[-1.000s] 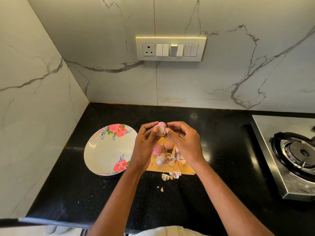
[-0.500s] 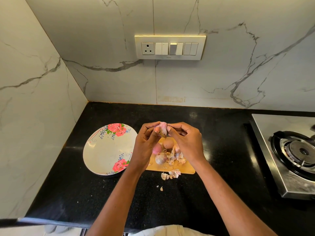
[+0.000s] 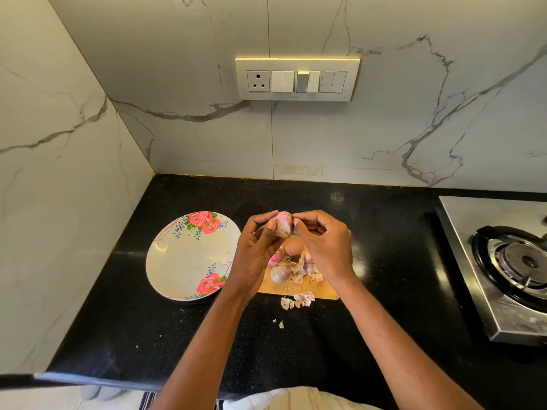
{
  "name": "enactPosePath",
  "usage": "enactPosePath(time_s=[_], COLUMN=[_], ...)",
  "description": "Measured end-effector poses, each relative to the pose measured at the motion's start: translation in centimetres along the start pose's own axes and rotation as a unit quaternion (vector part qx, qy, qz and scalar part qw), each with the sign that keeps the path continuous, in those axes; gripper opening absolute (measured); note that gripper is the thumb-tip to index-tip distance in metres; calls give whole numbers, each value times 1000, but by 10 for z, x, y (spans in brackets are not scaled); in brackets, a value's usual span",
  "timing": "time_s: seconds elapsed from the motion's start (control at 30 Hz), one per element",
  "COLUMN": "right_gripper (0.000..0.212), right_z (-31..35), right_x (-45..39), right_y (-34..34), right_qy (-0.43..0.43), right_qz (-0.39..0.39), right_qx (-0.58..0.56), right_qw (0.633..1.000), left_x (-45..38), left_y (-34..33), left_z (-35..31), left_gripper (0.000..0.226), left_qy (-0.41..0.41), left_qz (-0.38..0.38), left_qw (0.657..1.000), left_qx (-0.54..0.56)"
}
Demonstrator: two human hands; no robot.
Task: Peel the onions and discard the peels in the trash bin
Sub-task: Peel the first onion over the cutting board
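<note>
Head view: your left hand (image 3: 257,255) grips a small onion (image 3: 283,224) above the cutting board (image 3: 325,292); your right hand (image 3: 324,247) pinches its skin at the top. On the board: more onions (image 3: 280,273), loose peels (image 3: 307,272). Further peels (image 3: 297,300) on the black tabletop (image 3: 384,261), near edge. Floral plate (image 3: 183,261) left; stove (image 3: 509,261) right.

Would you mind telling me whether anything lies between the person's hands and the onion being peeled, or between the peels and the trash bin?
Nothing visible separates them: the left hand and right hand both pinch the onion directly. No trash bin shows in this view, so that path cannot be judged.
</note>
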State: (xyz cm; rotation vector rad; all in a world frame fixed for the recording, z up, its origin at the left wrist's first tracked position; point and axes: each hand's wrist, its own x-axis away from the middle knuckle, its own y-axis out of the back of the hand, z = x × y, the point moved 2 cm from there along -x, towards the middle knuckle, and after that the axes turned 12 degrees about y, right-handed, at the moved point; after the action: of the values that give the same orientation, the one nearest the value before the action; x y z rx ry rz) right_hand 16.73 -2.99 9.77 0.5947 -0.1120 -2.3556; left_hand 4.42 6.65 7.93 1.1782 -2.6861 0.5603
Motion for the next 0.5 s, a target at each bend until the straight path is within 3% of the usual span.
enactPosePath(time_s=[0.27, 0.5], right_gripper=[23, 17], right_z=[2, 1], right_x=[-3, 0], right_y=[1, 1], right_qy=[-6, -11], right_qz=[27, 20], right_qx=[-12, -10], right_qw=[1000, 1000], left_x=[-1, 2], left_y=[-1, -4], left_z=[-4, -4], left_gripper=[43, 39], left_qy=[-16, 2], left_qz=[-9, 1], left_qw=[1000, 1000], left_qx=[-23, 22])
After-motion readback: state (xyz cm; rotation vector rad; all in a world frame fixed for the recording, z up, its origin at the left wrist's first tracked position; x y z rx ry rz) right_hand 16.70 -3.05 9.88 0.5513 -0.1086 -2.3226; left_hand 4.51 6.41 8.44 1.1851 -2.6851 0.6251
